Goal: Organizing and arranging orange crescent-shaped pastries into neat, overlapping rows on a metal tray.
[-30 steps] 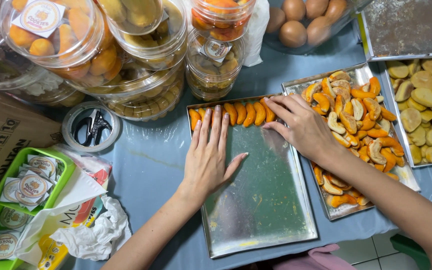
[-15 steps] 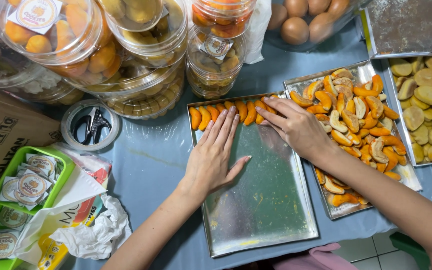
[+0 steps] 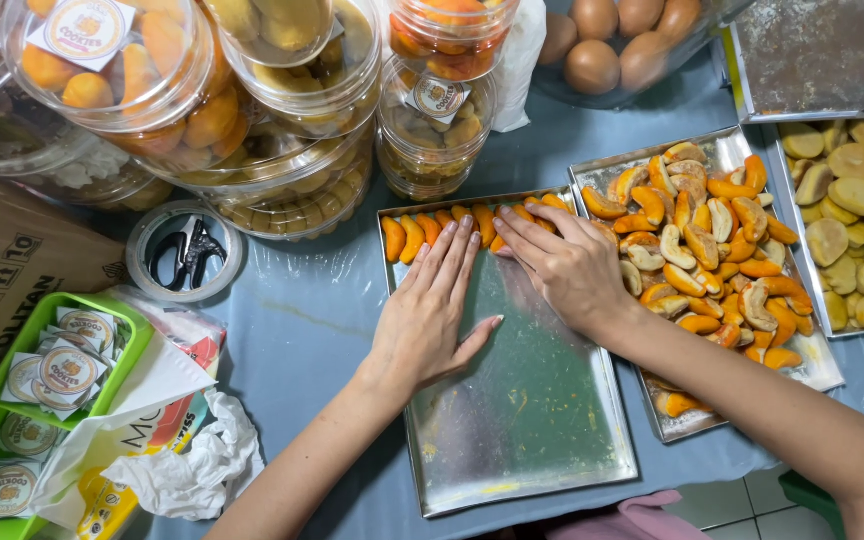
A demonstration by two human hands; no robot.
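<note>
Head view: my left hand (image 3: 432, 315) and right hand (image 3: 562, 265) lie flat, fingers spread, against the orange cookie row (image 3: 452, 225) on the metal tray (image 3: 522, 440).

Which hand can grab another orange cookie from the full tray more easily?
Probably the right hand. It lies at the edge of the full tray, right beside the pile of orange cookies. The left hand rests flat on the nearly bare tray, farther away, with the right hand between.
</note>
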